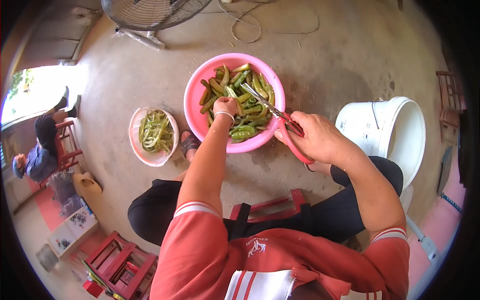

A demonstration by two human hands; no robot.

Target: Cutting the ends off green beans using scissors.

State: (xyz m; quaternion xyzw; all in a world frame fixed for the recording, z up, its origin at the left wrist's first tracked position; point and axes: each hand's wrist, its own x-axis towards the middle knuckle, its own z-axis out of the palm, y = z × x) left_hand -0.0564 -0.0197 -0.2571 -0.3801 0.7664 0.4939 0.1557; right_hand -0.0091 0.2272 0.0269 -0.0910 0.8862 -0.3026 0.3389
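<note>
A pink plastic basin (193,108) on the floor holds many long green peppers (243,133). My left hand (226,106), with a pale bangle at the wrist, reaches into the basin, its fingers closed on a light green pepper (231,92). My right hand (309,133) holds red-handled scissors (287,129) over the basin's right side, their metal blades pointing up and left above the peppers. To the left of the basin stands a small white and pink basket (133,129) with cut, pale green pepper pieces (155,131) inside.
A large white bucket (362,122) lies tilted at the right. Beyond the basin are a floor fan (153,13) and a loose cable (258,28). Another person (41,161) sits on a red chair at the far left. Red wooden stools (116,262) stand at the lower left.
</note>
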